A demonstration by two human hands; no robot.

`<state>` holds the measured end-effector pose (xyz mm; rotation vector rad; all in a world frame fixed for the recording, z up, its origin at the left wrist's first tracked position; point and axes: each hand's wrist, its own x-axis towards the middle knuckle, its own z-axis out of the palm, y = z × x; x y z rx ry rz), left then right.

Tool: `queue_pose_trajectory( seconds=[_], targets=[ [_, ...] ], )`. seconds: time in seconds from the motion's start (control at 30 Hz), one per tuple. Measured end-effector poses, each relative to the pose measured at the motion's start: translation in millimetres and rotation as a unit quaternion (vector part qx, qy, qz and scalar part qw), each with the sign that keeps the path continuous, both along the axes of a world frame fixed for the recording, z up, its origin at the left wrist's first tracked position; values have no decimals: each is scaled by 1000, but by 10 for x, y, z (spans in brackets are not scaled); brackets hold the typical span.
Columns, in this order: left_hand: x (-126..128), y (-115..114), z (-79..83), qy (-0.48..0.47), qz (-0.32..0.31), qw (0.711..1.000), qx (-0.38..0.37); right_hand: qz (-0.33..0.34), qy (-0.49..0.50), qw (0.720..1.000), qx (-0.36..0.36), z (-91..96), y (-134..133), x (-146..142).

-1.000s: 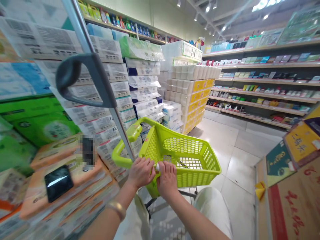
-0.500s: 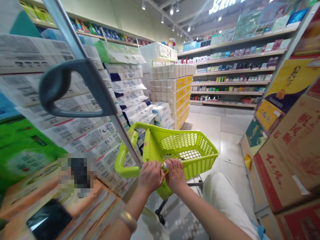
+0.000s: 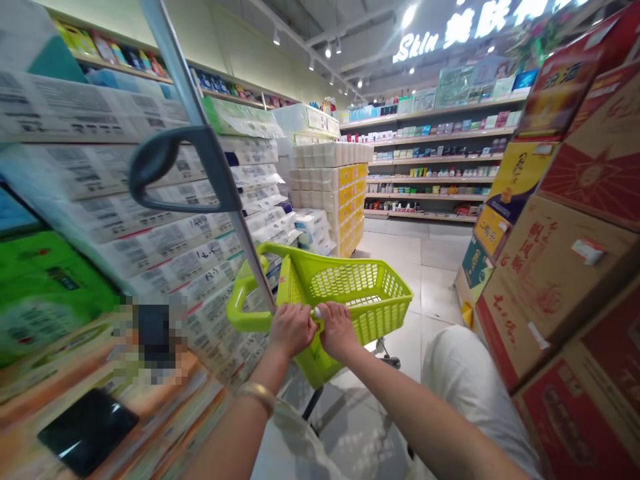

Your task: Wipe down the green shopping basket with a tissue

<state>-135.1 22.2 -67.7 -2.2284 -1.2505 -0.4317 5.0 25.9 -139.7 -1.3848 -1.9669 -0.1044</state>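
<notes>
A lime-green shopping cart [image 3: 345,273] with a pierced plastic basket stands in front of me. At its near side rim, my left hand [image 3: 291,330] is closed with the fingers wrapped over. Beside it my right hand [image 3: 337,327] is closed on the same rim, thumb towards the left one. Between the two hands shows a small white piece [image 3: 315,313], too small to name. From behind my left hand a slanting metal pole [image 3: 250,257] rises to the upper left, with a dark grey loop handle [image 3: 217,170] on it. The basket's visible floor holds nothing I can see.
Stacked white paper packs [image 3: 150,227] rise on the left. A dark flat device [image 3: 88,430] lies on orange packs [image 3: 165,400]. Cardboard cartons [image 3: 555,267] stand along the right. Stocked shelves [image 3: 425,157] line the back, beyond the pale tiled floor [image 3: 400,247].
The view has swung slightly right, so the shelves and cartons sit further left. The cart and both hands appear a little further left and higher; the hold is unchanged.
</notes>
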Motion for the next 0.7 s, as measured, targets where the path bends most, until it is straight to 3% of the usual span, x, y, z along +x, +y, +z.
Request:
queue_pose_trajectory(
  seconds=[0.33, 0.7],
  targets=[
    [-34, -48, 24, -11, -1, 1000, 21, 36, -11, 999, 13, 10, -51, 78],
    [-3, -144, 50, 8, 9, 999, 31, -29, -17, 998, 44, -248, -86, 653]
  ],
)
